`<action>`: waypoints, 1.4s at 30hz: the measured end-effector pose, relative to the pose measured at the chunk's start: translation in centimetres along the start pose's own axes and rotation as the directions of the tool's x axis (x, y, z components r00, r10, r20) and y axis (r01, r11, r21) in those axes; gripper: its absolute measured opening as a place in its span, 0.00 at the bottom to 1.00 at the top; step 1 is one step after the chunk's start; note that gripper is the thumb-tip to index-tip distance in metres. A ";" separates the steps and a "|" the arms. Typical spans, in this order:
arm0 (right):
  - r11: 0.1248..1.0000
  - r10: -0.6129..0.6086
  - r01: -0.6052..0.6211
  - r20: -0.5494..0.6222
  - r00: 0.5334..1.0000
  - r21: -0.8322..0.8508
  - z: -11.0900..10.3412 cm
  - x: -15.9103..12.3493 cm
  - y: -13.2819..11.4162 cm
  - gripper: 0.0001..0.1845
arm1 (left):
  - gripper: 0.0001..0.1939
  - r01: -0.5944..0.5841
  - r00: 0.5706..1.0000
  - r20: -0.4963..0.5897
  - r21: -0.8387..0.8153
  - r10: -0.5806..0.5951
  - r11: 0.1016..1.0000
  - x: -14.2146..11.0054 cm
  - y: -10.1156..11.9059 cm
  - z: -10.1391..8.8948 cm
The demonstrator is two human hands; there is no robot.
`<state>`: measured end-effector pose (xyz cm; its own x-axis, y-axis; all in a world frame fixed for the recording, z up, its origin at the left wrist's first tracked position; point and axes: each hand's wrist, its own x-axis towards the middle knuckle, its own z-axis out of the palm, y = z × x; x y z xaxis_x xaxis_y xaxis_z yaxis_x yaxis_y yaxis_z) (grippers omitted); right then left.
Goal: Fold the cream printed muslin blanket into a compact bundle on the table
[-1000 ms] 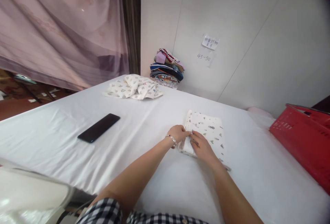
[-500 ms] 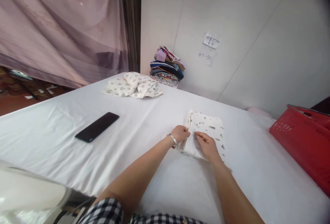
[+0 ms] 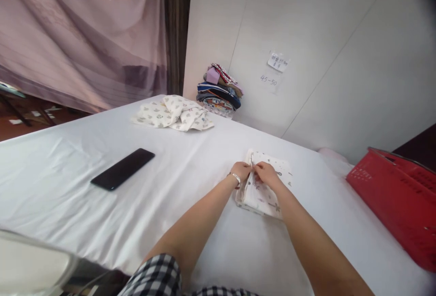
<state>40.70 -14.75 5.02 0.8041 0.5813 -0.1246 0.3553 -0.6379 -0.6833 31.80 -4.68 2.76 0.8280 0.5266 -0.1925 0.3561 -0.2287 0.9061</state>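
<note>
A folded white cloth with small printed figures lies on the white sheet-covered table in front of me. My left hand, with a bracelet on its wrist, pinches the cloth's left edge. Just beside it, my right hand pinches the same edge, fingers curled on the fabric. The two hands almost touch and lift the edge a little off the table.
A black phone lies to the left on the sheet. A crumpled printed cloth lies at the far side, with a stack of folded clothes against the wall. A red plastic basket stands at the right.
Both hands have moved up along the cloth's left edge and come together. The right hand went from lying on the cloth to pinching its edge, and the cloth now bunches slightly.
</note>
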 end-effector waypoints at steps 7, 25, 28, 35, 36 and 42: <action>0.999 0.023 -0.023 0.017 1.000 -0.025 0.8 0.7 0.8 0.08 | 0.16 -0.036 0.999 0.029 -0.110 0.040 0.993 0.7 -1.8 0.6; 0.995 0.093 -0.092 0.023 0.995 -0.034 1.0 0.2 -1.0 0.10 | 0.13 -0.012 0.996 0.084 -0.114 0.021 0.993 0.8 -1.6 0.7; 0.993 0.114 -0.115 0.019 0.993 0.034 0.6 0.0 -0.6 0.07 | 0.13 -0.009 0.996 0.089 -0.121 0.020 0.993 1.1 -1.8 0.7; 0.981 0.123 -0.121 -0.004 0.992 0.151 -0.7 -0.3 0.1 0.06 | 0.15 -0.025 1.000 -0.015 -0.025 0.025 0.999 0.5 -1.8 0.1; 0.981 0.121 -0.119 -0.004 0.993 0.155 -0.7 -0.4 0.2 0.05 | 0.16 -0.023 1.000 -0.020 -0.007 0.023 1.000 0.4 -1.7 0.2; 0.985 0.094 -0.093 0.004 0.996 0.146 -0.1 -0.3 0.0 0.05 | 0.07 -0.031 0.999 -0.033 0.047 0.033 0.998 0.6 -1.6 0.3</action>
<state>40.54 -14.97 5.13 0.8320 0.5208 -0.1910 0.2054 -0.6090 -0.7661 31.83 -4.27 1.08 0.8246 0.5454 -0.1502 0.3499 -0.2830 0.8930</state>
